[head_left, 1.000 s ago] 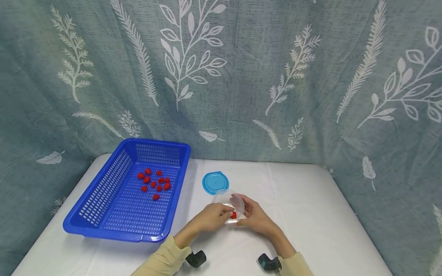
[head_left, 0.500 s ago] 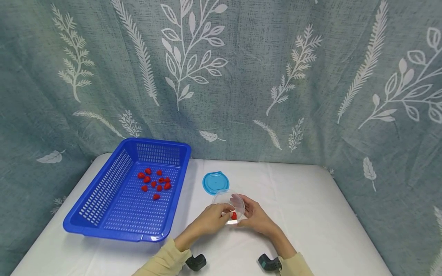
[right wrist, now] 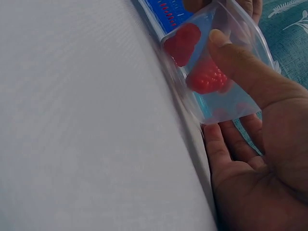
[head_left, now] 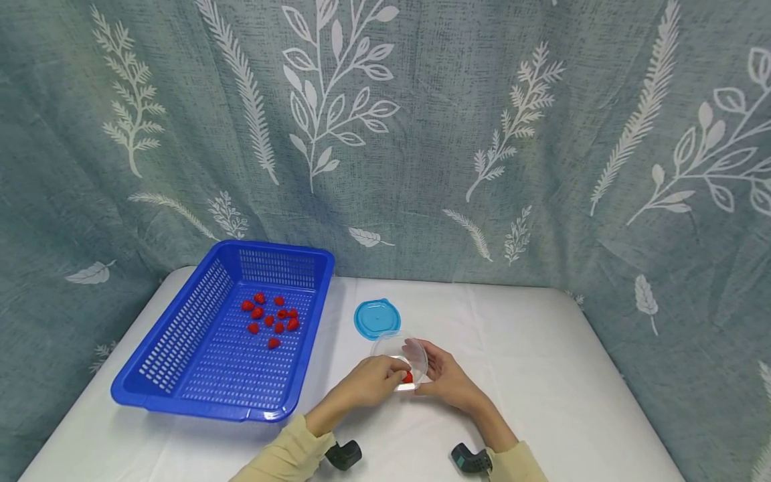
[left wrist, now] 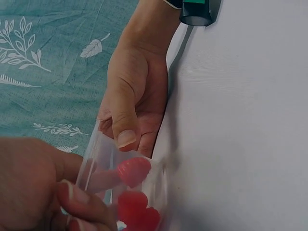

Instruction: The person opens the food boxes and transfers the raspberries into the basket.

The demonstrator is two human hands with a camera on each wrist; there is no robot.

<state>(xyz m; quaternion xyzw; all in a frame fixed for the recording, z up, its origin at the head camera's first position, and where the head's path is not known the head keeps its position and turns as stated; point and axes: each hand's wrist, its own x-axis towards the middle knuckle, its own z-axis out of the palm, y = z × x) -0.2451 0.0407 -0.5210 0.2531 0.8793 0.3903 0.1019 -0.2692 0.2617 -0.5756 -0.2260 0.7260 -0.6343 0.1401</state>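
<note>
My right hand (head_left: 448, 380) holds a clear round plastic tub (head_left: 391, 343) from the right, with its thumb near the front and fingers round the side. Several red raspberries (right wrist: 208, 78) show through the tub wall in the right wrist view. My left hand (head_left: 372, 381) reaches into the tub from the left, fingers bent. In the left wrist view one finger meets a raspberry (left wrist: 134, 171) while others lie below it (left wrist: 139, 211); I cannot tell whether the left fingers pinch one. Behind the tub lies a blue round lid (head_left: 376, 318).
A large blue slotted basket (head_left: 199, 395) stands on the left of the white-covered table (head_left: 542, 375), with several raspberries (head_left: 269, 320) scattered on its floor. A green leaf-patterned cloth (head_left: 421, 167) hangs behind the table. Dark wrist devices (head_left: 470, 459) sit at both sleeves.
The left fingers shift slightly in the tub, and the raspberry by their tips shows a somewhat different outline. The right hand and tub stay in place.
</note>
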